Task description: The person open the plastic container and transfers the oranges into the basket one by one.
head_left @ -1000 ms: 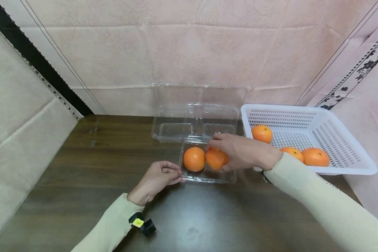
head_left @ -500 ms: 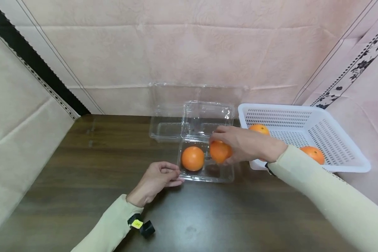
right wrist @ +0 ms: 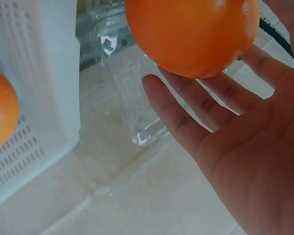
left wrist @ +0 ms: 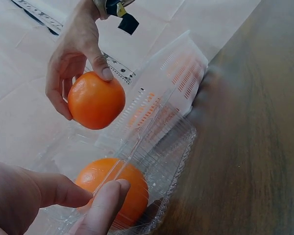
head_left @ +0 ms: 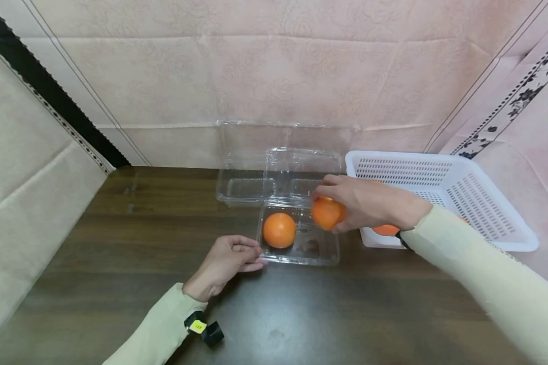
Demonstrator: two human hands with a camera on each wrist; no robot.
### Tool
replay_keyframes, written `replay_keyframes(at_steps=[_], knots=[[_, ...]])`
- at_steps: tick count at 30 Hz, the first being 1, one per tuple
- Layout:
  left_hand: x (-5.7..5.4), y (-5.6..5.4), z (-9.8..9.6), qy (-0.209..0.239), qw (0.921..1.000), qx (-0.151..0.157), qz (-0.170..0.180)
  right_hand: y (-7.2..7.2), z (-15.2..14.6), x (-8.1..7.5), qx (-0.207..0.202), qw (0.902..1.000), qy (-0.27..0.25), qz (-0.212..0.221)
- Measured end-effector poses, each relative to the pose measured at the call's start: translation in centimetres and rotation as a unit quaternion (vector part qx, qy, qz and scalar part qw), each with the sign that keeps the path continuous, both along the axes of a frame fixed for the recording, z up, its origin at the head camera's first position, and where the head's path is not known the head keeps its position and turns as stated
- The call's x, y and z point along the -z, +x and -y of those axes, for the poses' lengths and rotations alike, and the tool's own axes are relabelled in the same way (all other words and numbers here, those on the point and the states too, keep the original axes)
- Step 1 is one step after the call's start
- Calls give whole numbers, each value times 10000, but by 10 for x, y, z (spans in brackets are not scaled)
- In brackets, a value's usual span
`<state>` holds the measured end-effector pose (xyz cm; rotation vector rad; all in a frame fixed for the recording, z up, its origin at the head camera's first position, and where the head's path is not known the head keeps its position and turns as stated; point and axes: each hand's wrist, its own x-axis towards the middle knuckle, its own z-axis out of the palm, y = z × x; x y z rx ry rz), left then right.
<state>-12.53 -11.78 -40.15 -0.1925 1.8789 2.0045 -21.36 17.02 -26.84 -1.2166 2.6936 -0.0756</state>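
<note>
My right hand (head_left: pixel 367 203) grips an orange (head_left: pixel 328 213) above the right half of a clear plastic clamshell box (head_left: pixel 301 261). In the left wrist view that orange (left wrist: pixel 96 100) hangs clear of the box, thumb on one side and fingers on the other. The right wrist view shows its underside (right wrist: pixel 191 39) over the fingers. A second orange (head_left: pixel 279 230) sits in the box's left half. My left hand (head_left: pixel 226 263) pinches the box's near left rim between thumb and finger (left wrist: pixel 105 205). The box's lid (head_left: pixel 303 172) stands raised at the back.
A white perforated basket (head_left: pixel 443 157) stands at the right, partly hidden by my right arm, with oranges (right wrist: pixel 1 110) inside. More clear plastic packaging (head_left: pixel 244 187) is behind the box, near the cloth-covered back wall (head_left: pixel 274 81). Everything rests on a dark wooden table (head_left: pixel 164 223).
My right hand has lifted its orange up and rightward from beside the other orange in the box. The left hand keeps its place on the rim.
</note>
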Motion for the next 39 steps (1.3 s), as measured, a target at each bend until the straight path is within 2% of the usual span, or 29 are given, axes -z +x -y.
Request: replay_keyframes(at_steps=[11,21,29,39], knots=[[0,0,-2,-2,10000,17,-1,-3,-18,-13,242,9997,67,-57],[1,1,-1,-103,9998,-136,50,-4,-34,-18,43,9988,-27,-483],[4,2,-4,-38,9997,-239,11,-7,-41,-20,132,9997,-123,-173],[2,5,-7,43,9997,-259,-31,-15,-53,-18,-280,9975,-22,-642]])
